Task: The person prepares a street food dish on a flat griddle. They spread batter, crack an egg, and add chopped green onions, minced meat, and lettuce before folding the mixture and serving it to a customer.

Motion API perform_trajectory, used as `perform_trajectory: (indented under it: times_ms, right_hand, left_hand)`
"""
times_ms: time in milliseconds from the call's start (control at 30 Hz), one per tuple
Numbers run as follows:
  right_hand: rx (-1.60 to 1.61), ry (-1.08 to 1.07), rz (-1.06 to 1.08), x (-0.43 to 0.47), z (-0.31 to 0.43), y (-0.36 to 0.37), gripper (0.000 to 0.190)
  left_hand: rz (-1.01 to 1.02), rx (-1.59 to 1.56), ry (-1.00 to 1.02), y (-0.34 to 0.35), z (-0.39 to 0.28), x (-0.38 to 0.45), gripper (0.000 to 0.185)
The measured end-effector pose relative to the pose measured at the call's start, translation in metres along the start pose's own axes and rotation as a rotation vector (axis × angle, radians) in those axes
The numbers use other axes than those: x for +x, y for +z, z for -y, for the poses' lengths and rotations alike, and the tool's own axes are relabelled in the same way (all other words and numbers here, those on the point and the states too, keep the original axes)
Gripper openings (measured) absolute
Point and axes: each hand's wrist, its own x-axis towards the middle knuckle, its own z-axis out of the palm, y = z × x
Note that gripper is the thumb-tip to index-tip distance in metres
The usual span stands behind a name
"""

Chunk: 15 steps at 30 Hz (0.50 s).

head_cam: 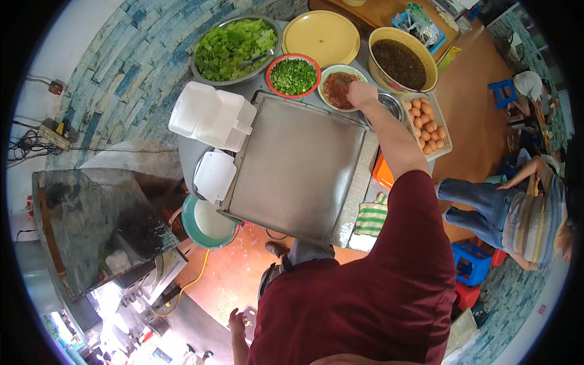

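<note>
My right hand (363, 94) is closed at the edge of a pale bowl (322, 93) of reddish-brown sauce (336, 90). It grips a utensil, mostly hidden, whose head rests in the sauce. My left hand (237, 322) hangs low at my side, fingers apart, near a pale object I cannot identify. In front of me lies a flat metal griddle (296, 159), its plate bare. Behind it stand a metal bowl of chopped lettuce (235, 48) with tongs (256, 59), a red-rimmed bowl of chopped green onions (293, 75) and a yellow pot (372, 57) of dark liquid.
Foam containers (212, 114) stand left of the griddle, above a teal bucket (200, 228) of whitish liquid. A basket of eggs (445, 150), an orange container (383, 172) and a striped cloth (371, 219) are right. A yellow lid (321, 39) lies behind. Another person (515, 210) stands far right.
</note>
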Motion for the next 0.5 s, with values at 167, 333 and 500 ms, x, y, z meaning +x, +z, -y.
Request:
perform_trajectory:
  times_ms: [167,333,500]
  right_hand:
    - [-0.195,-0.14,0.045,0.002,0.0,-0.003,0.029]
    - [0.129,0.132,-0.012,0.02,-0.045,0.018,0.032]
    - [0.426,0.209,0.099,0.012,-0.014,0.002,0.037]
  left_hand:
    - [0.028,0.055,0.044,-0.002,0.0,-0.003,0.041]
    - [0.027,-0.015,0.03,0.002,0.001,0.002,0.041]
    - [0.019,-0.076,0.031,0.002,0.029,0.007,0.04]
